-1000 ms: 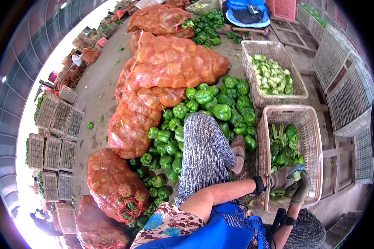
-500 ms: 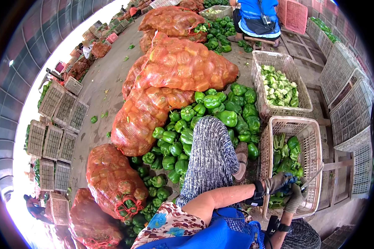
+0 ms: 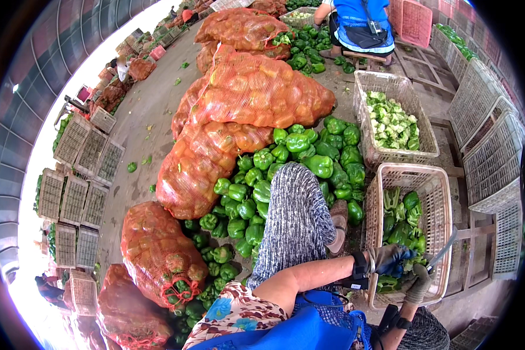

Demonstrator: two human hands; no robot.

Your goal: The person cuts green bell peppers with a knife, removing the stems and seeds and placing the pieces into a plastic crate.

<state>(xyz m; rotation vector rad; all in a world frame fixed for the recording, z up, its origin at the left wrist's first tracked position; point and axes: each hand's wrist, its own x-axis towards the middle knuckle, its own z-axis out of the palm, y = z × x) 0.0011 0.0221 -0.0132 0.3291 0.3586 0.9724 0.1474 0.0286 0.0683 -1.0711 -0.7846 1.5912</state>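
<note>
My left hand (image 3: 392, 259), in a grey and blue work glove, curls round a green bell pepper (image 3: 413, 262) above the near part of a plastic crate (image 3: 408, 169); its fingers partly cover the pepper. Close beside it, my gloved right hand (image 3: 417, 283) grips a knife (image 3: 444, 249), whose blade slants up and to the right over the crate's right side. Inside the crate below lie whole and cut green peppers (image 3: 398, 233). Between the crate and my knee, a heap of whole green peppers (image 3: 326, 157) spreads over the floor.
Orange mesh sacks (image 3: 262, 90) line the left of the pepper heap. Another crate (image 3: 394, 156) of pale green pieces stands just beyond mine. Stacked crates (image 3: 493, 154) stand at right on wooden pallets. A person in blue (image 3: 361, 23) sits at the far end.
My right hand has turned, and the knife blade now points more steeply upward. My left hand has shifted slightly, showing more green pepper at its fingers. The far person's arm has moved into view.
</note>
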